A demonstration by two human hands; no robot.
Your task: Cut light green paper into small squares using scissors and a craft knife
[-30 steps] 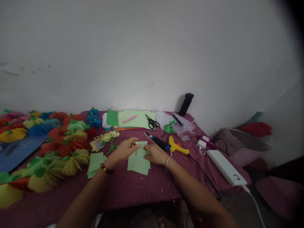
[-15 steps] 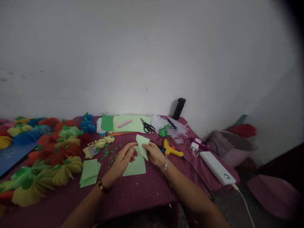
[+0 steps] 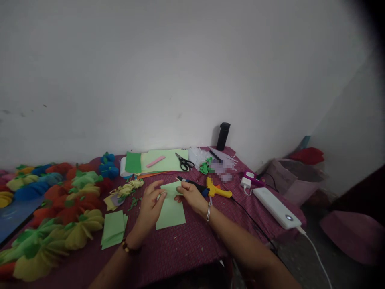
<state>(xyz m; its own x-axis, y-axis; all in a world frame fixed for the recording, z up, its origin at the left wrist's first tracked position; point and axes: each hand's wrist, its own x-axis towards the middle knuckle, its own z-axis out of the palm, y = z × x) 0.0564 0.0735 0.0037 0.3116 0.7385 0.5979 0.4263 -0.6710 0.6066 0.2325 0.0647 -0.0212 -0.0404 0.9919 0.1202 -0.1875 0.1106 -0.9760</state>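
Light green paper sheet (image 3: 171,214) on the checked maroon tablecloth (image 3: 168,255), directly before me and between my two hands; all other places are given from this sheet. My left hand (image 3: 150,206) lies at its left edge, fingers curved, with a narrow space between thumb and forefinger. My right hand (image 3: 192,196) reaches over its upper right part, thumb and fingertips drawn close together. Whether either hand pinches paper I cannot tell, the contact being too small and partly hidden.

On handling: paper this thin probably creases readily, so I judge that a light, even touch from both sides serves best, with the edges squared and my forearms off the near edge.

Left of the sheet lies a stack of smaller light green papers (image 3: 113,228); between the two and farther back, green snippets (image 3: 133,203) and pale yellow scraps (image 3: 129,188). Just right, beyond my right hand, is a yellow-handled glue gun (image 3: 221,192). Behind the sheet lie black-handled scissors (image 3: 185,163) and a pink strip (image 3: 155,161). Far left are coloured paper pumpkins (image 3: 81,224).
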